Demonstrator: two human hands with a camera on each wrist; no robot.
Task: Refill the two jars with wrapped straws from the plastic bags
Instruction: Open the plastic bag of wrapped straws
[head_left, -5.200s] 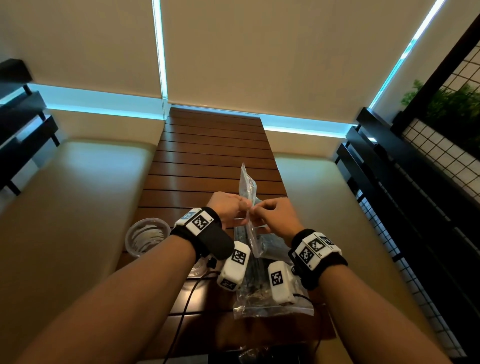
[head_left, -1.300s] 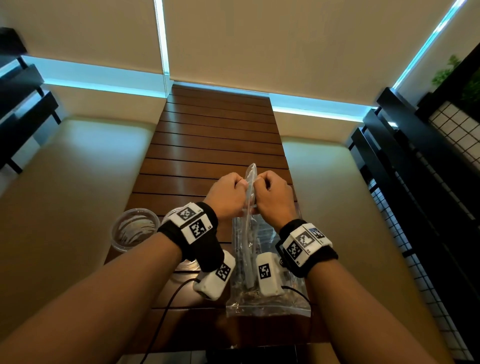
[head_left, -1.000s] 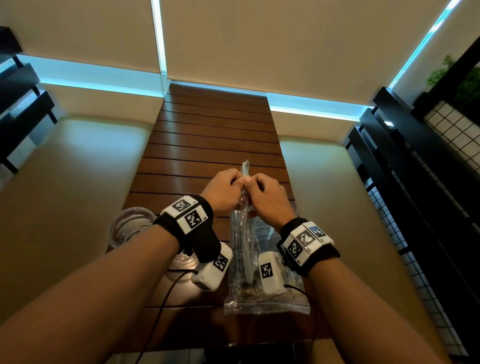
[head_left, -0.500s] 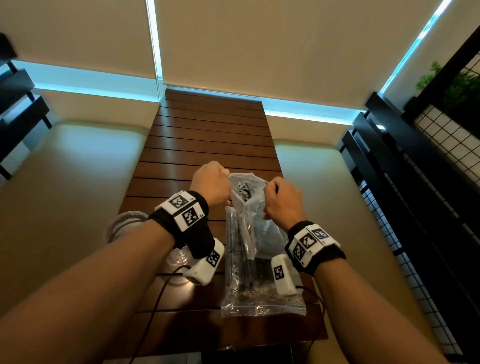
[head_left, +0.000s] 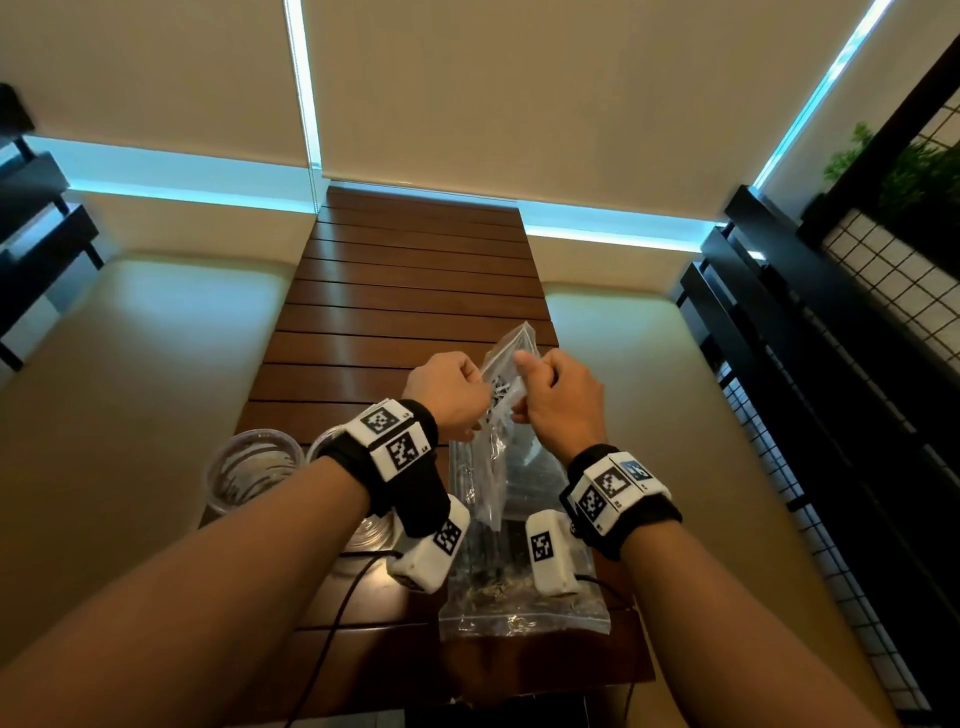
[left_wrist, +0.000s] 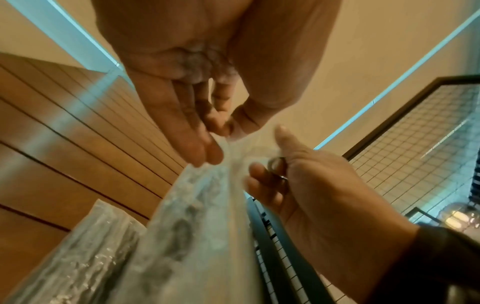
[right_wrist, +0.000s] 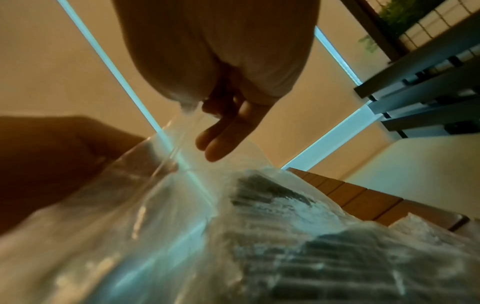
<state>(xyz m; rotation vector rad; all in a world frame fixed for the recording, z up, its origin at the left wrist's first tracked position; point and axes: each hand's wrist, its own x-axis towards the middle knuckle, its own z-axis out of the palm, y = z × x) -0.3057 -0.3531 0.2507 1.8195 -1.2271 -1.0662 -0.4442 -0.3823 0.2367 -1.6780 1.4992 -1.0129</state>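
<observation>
second jar (head_left: 332, 447) — wrist-hidden; bag (right_wrist: 233, 236) contents blurred

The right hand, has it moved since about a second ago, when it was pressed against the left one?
Yes. The right hand has pulled rightward, away from the left hand, spreading the plastic bag's mouth above the wooden table.

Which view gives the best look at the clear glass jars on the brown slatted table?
Head view: one clear glass jar shows its open rim, the second jar mostly hidden behind the left wrist. Neither wrist view shows them.
</observation>
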